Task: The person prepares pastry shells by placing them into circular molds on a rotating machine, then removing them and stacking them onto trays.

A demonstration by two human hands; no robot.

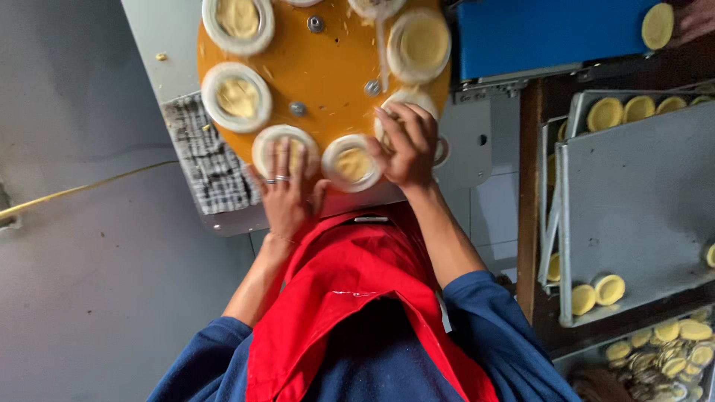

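Observation:
An orange round turntable (328, 67) carries several white ring moulds with pale dough in them. My left hand (287, 195), with rings on two fingers, lies flat with its fingers spread over the mould (262, 145) at the near edge. My right hand (406, 145) curls its fingers over another white mould (406, 99) at the near right edge and grips it. Between my hands sits a filled mould (350, 162). My red apron and blue sleeves fill the bottom of the view.
A blue conveyor belt (536, 30) runs at the top right, where another person's hand (696, 18) touches a yellow tart shell (658, 24). Grey metal trays (640, 193) with yellow shells stand on a rack at right. A bin of shells (663, 353) sits below.

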